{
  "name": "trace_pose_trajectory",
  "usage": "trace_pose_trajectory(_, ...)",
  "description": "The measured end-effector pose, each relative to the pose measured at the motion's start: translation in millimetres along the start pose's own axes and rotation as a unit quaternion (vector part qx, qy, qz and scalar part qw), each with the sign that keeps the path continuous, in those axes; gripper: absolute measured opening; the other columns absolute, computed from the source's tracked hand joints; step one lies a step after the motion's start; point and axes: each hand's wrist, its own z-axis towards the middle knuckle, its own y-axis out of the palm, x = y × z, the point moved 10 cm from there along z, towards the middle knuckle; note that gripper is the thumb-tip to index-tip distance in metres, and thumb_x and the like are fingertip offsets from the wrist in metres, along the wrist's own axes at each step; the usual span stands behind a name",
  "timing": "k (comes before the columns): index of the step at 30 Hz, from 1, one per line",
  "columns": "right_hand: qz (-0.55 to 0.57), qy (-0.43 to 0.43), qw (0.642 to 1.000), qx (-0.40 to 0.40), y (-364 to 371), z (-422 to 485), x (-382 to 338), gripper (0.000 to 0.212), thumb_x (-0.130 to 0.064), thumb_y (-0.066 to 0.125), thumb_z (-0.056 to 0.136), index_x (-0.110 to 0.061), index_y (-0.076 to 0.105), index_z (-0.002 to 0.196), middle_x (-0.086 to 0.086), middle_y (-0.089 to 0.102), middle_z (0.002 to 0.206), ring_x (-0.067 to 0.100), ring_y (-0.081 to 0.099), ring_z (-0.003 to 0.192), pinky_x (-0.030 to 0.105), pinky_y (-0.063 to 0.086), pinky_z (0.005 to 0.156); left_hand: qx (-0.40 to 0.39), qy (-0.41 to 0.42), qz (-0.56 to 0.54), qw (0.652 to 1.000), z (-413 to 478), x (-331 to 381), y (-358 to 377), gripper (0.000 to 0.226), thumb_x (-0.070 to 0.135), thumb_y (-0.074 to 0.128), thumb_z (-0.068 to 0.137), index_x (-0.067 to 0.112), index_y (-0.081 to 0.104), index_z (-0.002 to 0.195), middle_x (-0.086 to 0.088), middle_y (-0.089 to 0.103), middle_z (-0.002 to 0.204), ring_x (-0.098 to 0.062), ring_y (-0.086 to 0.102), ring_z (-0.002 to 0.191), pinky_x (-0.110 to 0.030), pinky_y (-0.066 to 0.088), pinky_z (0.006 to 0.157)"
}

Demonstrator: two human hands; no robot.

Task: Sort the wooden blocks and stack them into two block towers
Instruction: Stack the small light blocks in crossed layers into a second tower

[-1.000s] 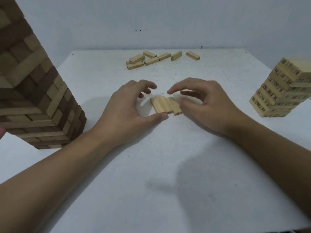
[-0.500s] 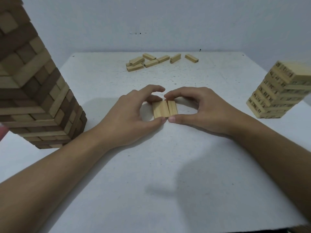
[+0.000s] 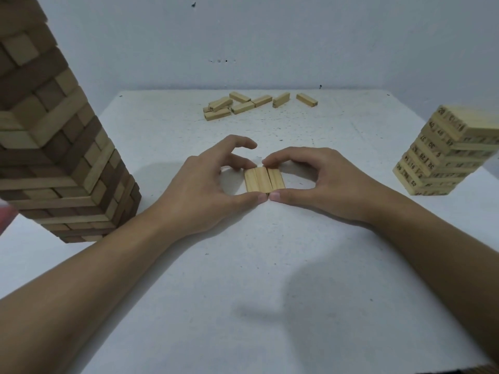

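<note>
Three pale wooden blocks [image 3: 264,180] lie side by side as one flat row at the middle of the white table [image 3: 270,279]. My left hand [image 3: 205,184] curls round the row from the left, its thumb at the near ends and a finger at the far end. My right hand [image 3: 313,179] curls round it from the right the same way, and the two thumbs almost meet. A tall tower of plain blocks [image 3: 51,147] stands at the left. A shorter tower of numbered blocks [image 3: 445,155] stands at the right.
Several loose blocks [image 3: 243,105] lie scattered near the table's far edge, by the grey wall. A red blur [image 3: 6,214] shows at the left frame edge beside the tall tower.
The three blocks were skewed and spread a second ago. Both hands have closed in on them, and they now lie squared up in a tight row.
</note>
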Motion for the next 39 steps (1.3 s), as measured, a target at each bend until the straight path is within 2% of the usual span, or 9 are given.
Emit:
trace_pose_trajectory(7, 0.024, -0.009, 0.999, -0.023, -1, -4, -7, 0.044, -0.034, 0.085, 0.083, -0.032, 0.065, 0.122, -0.017, 0.067, 0.117, 0.006, 0.059, 0.117, 0.030, 0.047, 0.101, -0.026, 0.036, -0.008, 0.999, -5, 16, 4, 0.068, 0.041, 0.085, 0.079, 0.042, 0.042, 0.132, 0.016, 0.070, 0.114, -0.017, 0.066, 0.106, -0.045, 0.047, 0.092)
trace_pose_trajectory(10, 0.032, -0.024, 0.999, -0.006, -15, -9, -17, 0.052, -0.031, 0.088, 0.081, -0.031, 0.063, 0.127, -0.013, 0.068, 0.116, 0.009, 0.060, 0.120, 0.039, 0.046, 0.110, -0.025, 0.050, -0.017, 0.998, -6, 28, -2, 0.070, 0.048, 0.084, 0.076, 0.041, 0.042, 0.132, 0.018, 0.071, 0.115, -0.033, 0.068, 0.100, -0.038, 0.045, 0.093)
trace_pose_trajectory(14, 0.063, -0.041, 0.996, 0.043, -44, -19, -33, 0.060, -0.024, 0.091, 0.077, -0.025, 0.064, 0.130, -0.008, 0.073, 0.113, 0.009, 0.064, 0.119, 0.041, 0.050, 0.108, 0.006, 0.069, -0.053, 0.996, -8, 54, -18, 0.065, 0.040, 0.086, 0.073, 0.040, 0.047, 0.126, 0.020, 0.073, 0.106, -0.003, 0.061, 0.110, -0.014, 0.041, 0.074)
trace_pose_trajectory(17, 0.068, -0.049, 0.994, 0.065, -62, -31, -43, 0.061, -0.022, 0.092, 0.075, -0.023, 0.066, 0.131, -0.005, 0.073, 0.115, 0.008, 0.065, 0.119, 0.038, 0.053, 0.105, 0.012, 0.088, -0.056, 0.995, -8, 80, -24, 0.066, 0.042, 0.084, 0.070, 0.041, 0.046, 0.124, 0.023, 0.073, 0.103, 0.003, 0.055, 0.111, -0.016, 0.040, 0.063)
trace_pose_trajectory(21, 0.054, -0.063, 0.992, 0.097, -91, -49, -55, 0.066, -0.024, 0.092, 0.073, -0.026, 0.065, 0.133, -0.006, 0.074, 0.117, 0.007, 0.066, 0.118, 0.036, 0.053, 0.104, 0.011, 0.118, -0.038, 0.992, -4, 114, -29, 0.067, 0.048, 0.082, 0.070, 0.046, 0.042, 0.124, 0.023, 0.072, 0.105, -0.006, 0.059, 0.108, -0.015, 0.044, 0.076)
trace_pose_trajectory(23, 0.047, -0.065, 0.991, 0.112, -108, -58, -60, 0.068, -0.027, 0.092, 0.072, -0.028, 0.064, 0.134, -0.007, 0.074, 0.116, 0.006, 0.066, 0.118, 0.035, 0.052, 0.105, 0.004, 0.128, -0.033, 0.991, 0, 130, -29, 0.069, 0.048, 0.082, 0.072, 0.043, 0.041, 0.127, 0.021, 0.072, 0.109, -0.012, 0.064, 0.104, -0.025, 0.048, 0.088)
trace_pose_trajectory(25, 0.044, -0.066, 0.989, 0.122, -122, -66, -63, 0.067, -0.025, 0.092, 0.073, -0.029, 0.063, 0.133, -0.008, 0.074, 0.115, 0.005, 0.065, 0.118, 0.035, 0.052, 0.106, 0.001, 0.142, -0.039, 0.989, 5, 146, -28, 0.069, 0.042, 0.084, 0.073, 0.040, 0.042, 0.128, 0.018, 0.073, 0.109, -0.006, 0.063, 0.112, -0.034, 0.044, 0.101)
trace_pose_trajectory(31, 0.008, -0.054, 0.989, 0.137, -162, -87, -61, 0.062, -0.025, 0.089, 0.078, -0.034, 0.061, 0.133, -0.010, 0.074, 0.114, 0.002, 0.064, 0.119, 0.032, 0.051, 0.106, -0.014, 0.167, -0.056, 0.984, 26, 186, -13, 0.067, 0.039, 0.084, 0.075, 0.039, 0.041, 0.127, 0.020, 0.074, 0.106, -0.002, 0.063, 0.110, -0.027, 0.041, 0.088)
trace_pose_trajectory(39, -0.020, -0.010, 0.988, 0.154, -208, -99, -26, 0.054, -0.033, 0.081, 0.085, -0.040, 0.057, 0.133, -0.016, 0.071, 0.118, 0.001, 0.059, 0.123, 0.038, 0.048, 0.109, -0.032, 0.182, -0.070, 0.980, 73, 225, 20, 0.069, 0.038, 0.087, 0.075, 0.039, 0.042, 0.128, 0.017, 0.076, 0.102, -0.003, 0.065, 0.108, -0.026, 0.046, 0.090)
